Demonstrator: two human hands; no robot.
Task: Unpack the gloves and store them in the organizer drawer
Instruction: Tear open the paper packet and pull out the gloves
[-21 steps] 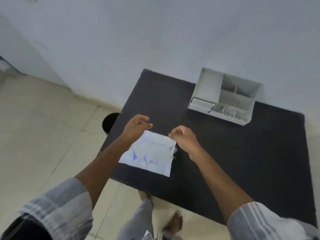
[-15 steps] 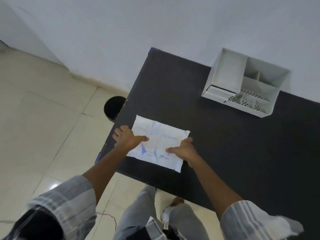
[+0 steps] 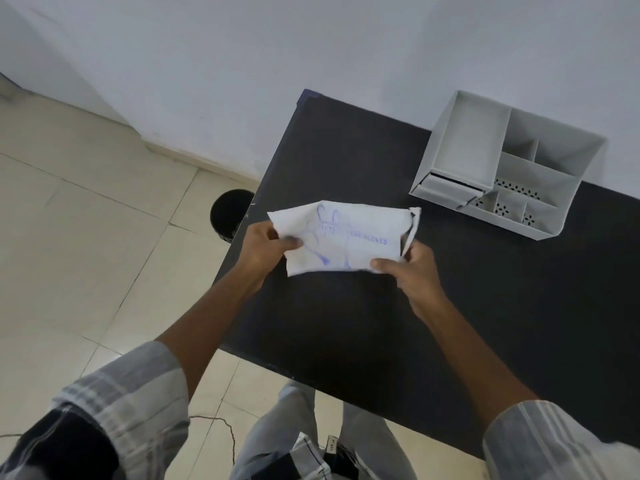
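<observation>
A white paper glove packet [image 3: 349,242] with blue print is held up over the black table [image 3: 485,323]. My left hand [image 3: 265,247] pinches its left edge. My right hand [image 3: 414,268] grips its lower right corner, where a narrow strip of the packet's right edge is peeled and hangs loose. The gloves themselves are hidden inside the packet. The grey organizer [image 3: 505,168] stands at the table's far right against the wall, with several open compartments on top and a small drawer [image 3: 445,187] at its lower left front.
A round black object [image 3: 228,214] sits on the tiled floor by the table's left edge. A white wall runs behind the table. My legs show below the table's near edge.
The packet lay flat on the table under both hands half a second ago. Now it is lifted and held between both hands, with its right edge partly torn.
</observation>
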